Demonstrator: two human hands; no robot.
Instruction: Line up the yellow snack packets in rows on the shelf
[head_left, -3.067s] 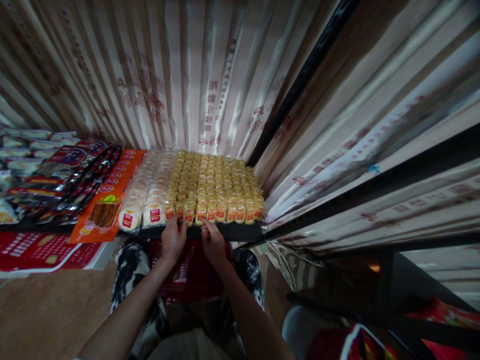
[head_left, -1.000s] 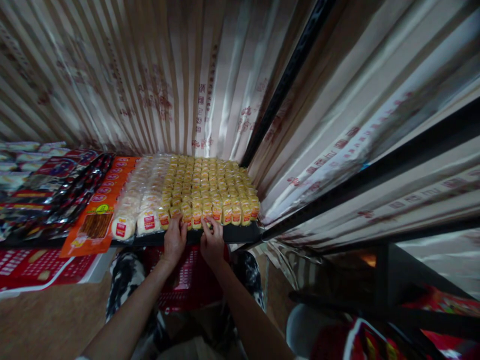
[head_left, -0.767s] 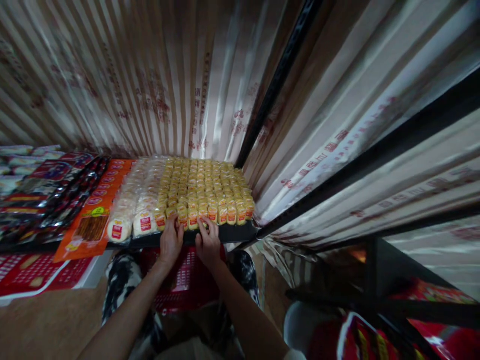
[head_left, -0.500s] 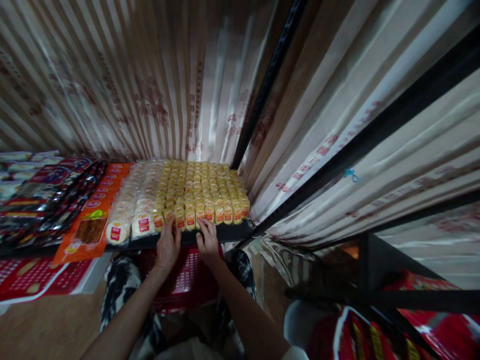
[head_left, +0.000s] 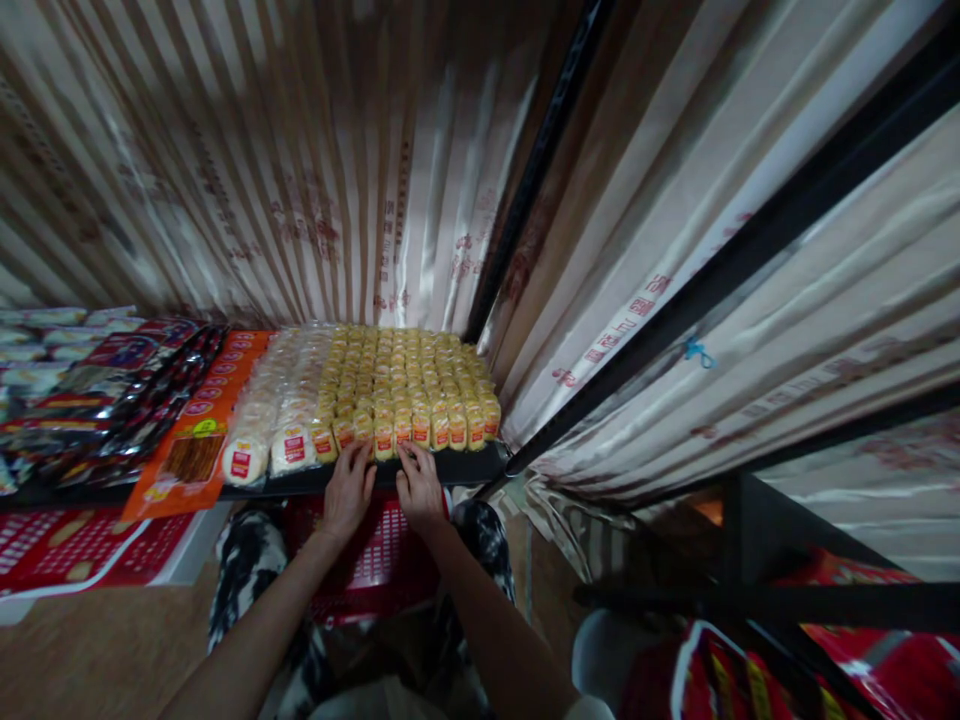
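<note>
Rows of small yellow wrapped packets (head_left: 409, 378) with red-and-white labels stand close together on a black shelf (head_left: 469, 466). At their front edge, my left hand (head_left: 349, 490) has its fingers stretched forward against the packets left of the middle. Close beside it, my right hand (head_left: 420, 487) touches the front packets with extended fingertips. Neither hand is wrapped round a packet. Left of the yellow rows lie larger white round wrapped packs (head_left: 291, 450), also with red labels. Beyond those is an orange bag (head_left: 184, 465) that overhangs the shelf front.
Dark glossy packages (head_left: 112, 400) fill the shelf's left part. A red basket (head_left: 379, 560) sits below, between my knees. A striped curtain (head_left: 337, 200) hangs behind, and black metal posts (head_left: 600, 400) cross at right. Red packages (head_left: 877, 660) lie at lower right.
My left hand has shifted slightly right along the front row, nearer to my right hand. My right hand stays almost in place. The view has moved slightly.
</note>
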